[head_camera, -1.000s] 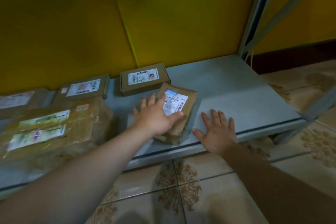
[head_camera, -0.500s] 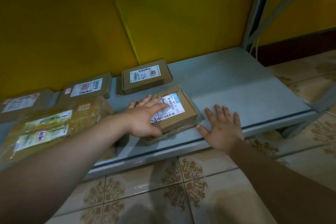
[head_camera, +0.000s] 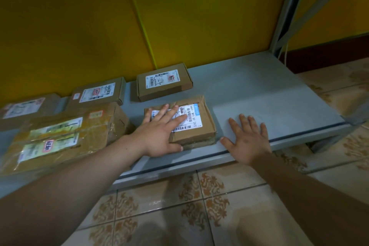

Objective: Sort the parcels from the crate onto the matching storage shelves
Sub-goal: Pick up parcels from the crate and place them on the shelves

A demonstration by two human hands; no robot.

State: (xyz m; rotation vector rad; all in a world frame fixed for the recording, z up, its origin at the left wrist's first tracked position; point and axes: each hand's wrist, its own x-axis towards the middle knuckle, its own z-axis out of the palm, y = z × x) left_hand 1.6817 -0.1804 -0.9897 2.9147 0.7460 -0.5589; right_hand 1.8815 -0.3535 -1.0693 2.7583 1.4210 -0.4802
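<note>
A small brown cardboard parcel with a white barcode label lies flat near the front of the low grey shelf. My left hand rests on its top with straight fingers spread over the label, and the thumb lies along its front side. To the right of the parcel, my right hand lies flat on the bare shelf with its fingers spread, a little apart from the parcel and holding nothing.
Behind stand two labelled boxes, with a third at far left. A large taped parcel lies left of my hand. A yellow wall backs the shelf, a metal post stands right, and a tiled floor is below.
The parcel stood tilted on its edge a second ago and now lies flat on the shelf. My left hand went down with it and spread over its top. My right hand stayed put.
</note>
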